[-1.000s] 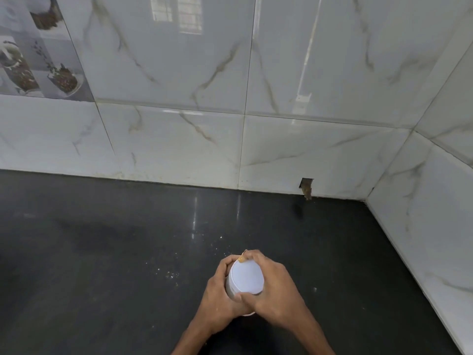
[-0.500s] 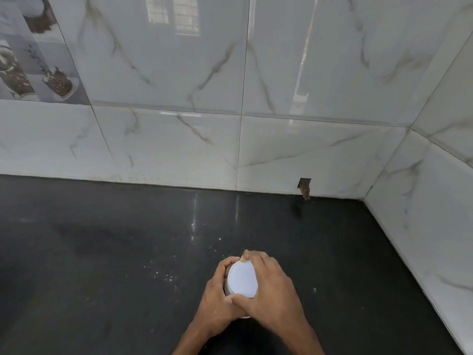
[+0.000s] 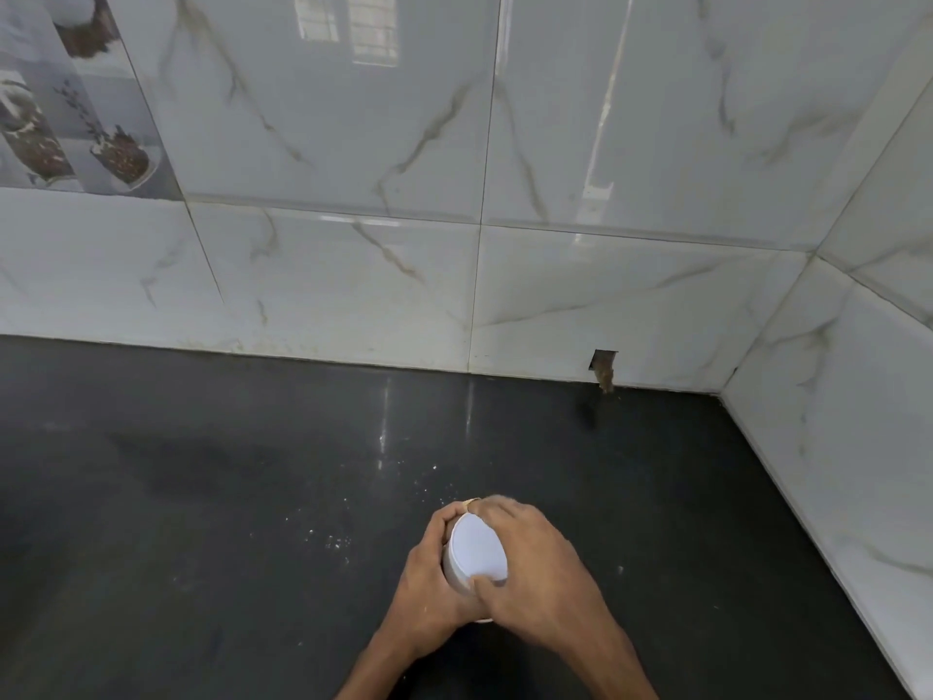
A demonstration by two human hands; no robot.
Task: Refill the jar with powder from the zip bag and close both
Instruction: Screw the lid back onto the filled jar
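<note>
A dark, glossy counter (image 3: 202,497) runs to the far wall of white marble-look tiles (image 3: 353,275). One picture tile (image 3: 75,118) sits at the far left, and a tiled side wall (image 3: 833,447) closes the right. A small notch (image 3: 603,368) is cut in the base of the far wall, right of centre. White powder specks (image 3: 333,540) lie scattered on the counter just left of the hands. Nothing stands between the camera and the hands.

The jar (image 3: 453,575) is near the front, a little right of centre, and is largely covered by both hands. It is white, with a flat, round white lid (image 3: 477,550) seated on top.

The left hand (image 3: 429,593) wraps its curled fingers round the jar's left side. The right hand (image 3: 542,583) grasps the lid from the right, with its thumb on the near rim. Its far fingers are blurred.

The jar's long axis is roughly upright, with the lid facing up. I cannot tell whether its base touches the counter.
</note>
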